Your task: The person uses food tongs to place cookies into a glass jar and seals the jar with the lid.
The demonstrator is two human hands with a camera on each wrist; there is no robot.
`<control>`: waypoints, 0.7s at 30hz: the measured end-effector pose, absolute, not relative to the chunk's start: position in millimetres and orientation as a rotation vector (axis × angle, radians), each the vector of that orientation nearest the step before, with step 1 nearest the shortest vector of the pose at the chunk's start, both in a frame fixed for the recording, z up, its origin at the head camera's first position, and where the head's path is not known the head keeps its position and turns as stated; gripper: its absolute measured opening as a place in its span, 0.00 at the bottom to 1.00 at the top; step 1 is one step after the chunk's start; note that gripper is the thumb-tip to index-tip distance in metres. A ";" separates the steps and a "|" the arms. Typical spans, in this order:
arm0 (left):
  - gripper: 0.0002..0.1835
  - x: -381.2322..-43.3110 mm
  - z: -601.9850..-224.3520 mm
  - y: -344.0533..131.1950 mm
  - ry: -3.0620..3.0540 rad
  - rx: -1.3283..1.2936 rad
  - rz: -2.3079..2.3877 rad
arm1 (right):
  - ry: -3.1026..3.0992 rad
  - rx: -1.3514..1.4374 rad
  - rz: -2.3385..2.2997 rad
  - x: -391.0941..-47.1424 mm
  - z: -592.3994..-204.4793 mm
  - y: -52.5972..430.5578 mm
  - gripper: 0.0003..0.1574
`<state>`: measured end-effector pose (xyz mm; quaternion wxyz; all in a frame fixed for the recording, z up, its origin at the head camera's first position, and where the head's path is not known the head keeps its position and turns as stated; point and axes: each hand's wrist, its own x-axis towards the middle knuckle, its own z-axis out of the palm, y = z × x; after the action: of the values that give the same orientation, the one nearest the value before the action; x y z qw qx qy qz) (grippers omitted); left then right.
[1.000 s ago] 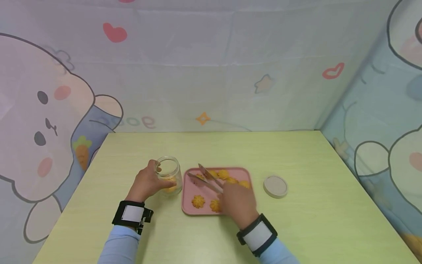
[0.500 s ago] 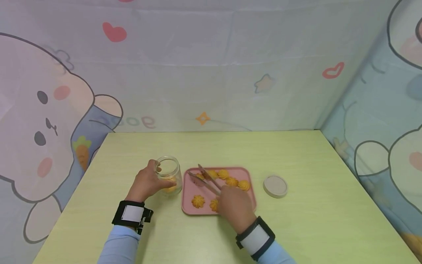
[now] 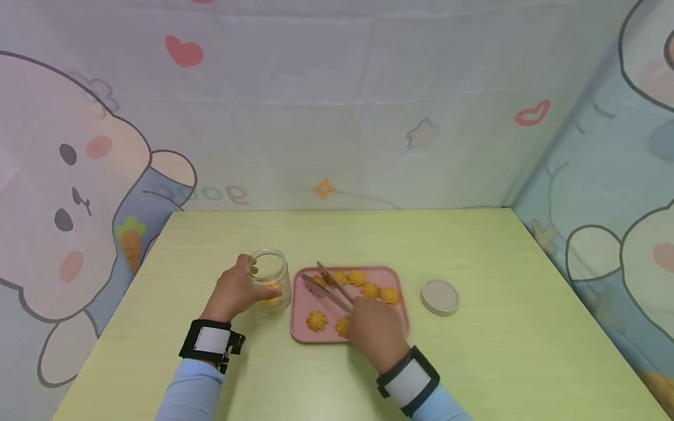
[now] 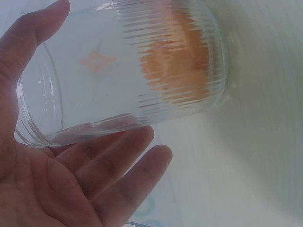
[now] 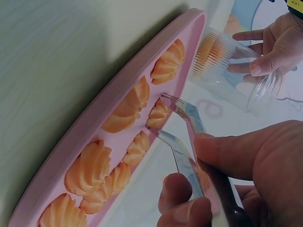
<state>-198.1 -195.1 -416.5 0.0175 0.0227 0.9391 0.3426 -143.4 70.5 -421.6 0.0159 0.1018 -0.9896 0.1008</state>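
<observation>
My left hand point(image 3: 239, 290) holds a clear glass jar point(image 3: 286, 286) from its left side, thumb across the front and fingers behind. Golden cookies point(image 4: 177, 66) lie at the bottom of the ribbed jar. In my right hand point(image 3: 378, 327) are metal tongs point(image 3: 337, 292), pinched between thumb and fingers. Their two tips straddle a piped cookie point(image 5: 158, 112) at the back left of the pink tray point(image 3: 329, 339). Several more swirled cookies point(image 3: 316, 321) lie on the tray, one partly hidden by my right hand.
A round, pale lid point(image 3: 440, 297) lies on the table to the right of the tray. The jar stands just left of the tray on the light wooden table point(image 3: 500, 351). Behind the table hangs a printed cloth point(image 3: 326, 117) with cartoon animals.
My right hand has shifted slightly left between the first two frames, uncovering more of the cookies at the tray's right. The left hand and jar have stayed put.
</observation>
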 end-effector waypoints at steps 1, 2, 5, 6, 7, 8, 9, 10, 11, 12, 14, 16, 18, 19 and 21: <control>0.47 -198.3 -416.6 -195.1 2.917 0.069 1.064 | -3.083 0.310 0.318 -143.7 -422.2 70.6 0.16; 0.47 -198.5 -416.6 -195.2 2.916 0.069 1.064 | -3.089 0.305 0.317 -144.1 -422.7 70.5 0.16; 0.47 -198.7 -416.8 -195.3 2.917 0.067 1.062 | -3.115 0.273 0.337 -144.8 -423.3 70.1 0.16; 0.47 -198.7 -416.8 -195.3 2.917 0.067 1.063 | -3.125 0.259 0.342 -145.2 -423.4 69.9 0.16; 0.47 -198.6 -416.6 -195.2 2.917 0.068 1.064 | -3.133 0.247 0.343 -145.3 -423.4 69.8 0.17; 0.47 -198.4 -416.5 -195.2 2.919 0.069 1.062 | -3.142 0.233 0.350 -145.6 -423.3 69.7 0.17; 0.47 -198.3 -416.4 -195.2 2.921 0.068 1.062 | -3.148 0.218 0.362 -145.8 -423.3 69.8 0.17; 0.47 -198.2 -416.3 -195.1 2.923 0.068 1.060 | -3.153 0.209 0.366 -146.1 -423.3 69.9 0.17; 0.47 -198.2 -416.5 -195.1 2.922 0.068 1.061 | -3.154 0.206 0.369 -146.3 -423.4 70.2 0.17; 0.47 -198.2 -416.7 -195.1 2.920 0.066 1.063 | -3.154 0.204 0.367 -146.3 -423.6 70.6 0.17; 0.47 -198.2 -417.3 -195.1 2.918 0.064 1.065 | -3.152 0.199 0.377 -146.3 -423.6 71.5 0.17; 0.47 -198.3 -417.8 -195.0 2.915 0.063 1.072 | -3.150 0.192 0.373 -146.4 -423.2 72.2 0.17; 0.47 -198.1 -417.8 -194.8 2.915 0.062 1.075 | -3.146 0.181 0.358 -146.4 -423.0 72.7 0.18; 0.47 -198.0 -417.6 -194.8 2.917 0.064 1.073 | -3.142 0.179 0.354 -146.5 -422.9 72.8 0.17; 0.47 -198.0 -417.2 -194.7 2.920 0.064 1.072 | -3.136 0.175 0.343 -146.6 -423.0 73.4 0.18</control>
<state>-198.0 -194.7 -417.2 0.0155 0.0206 0.9384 0.3445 -146.6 73.4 -423.0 -0.0088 0.0553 -0.9925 0.1087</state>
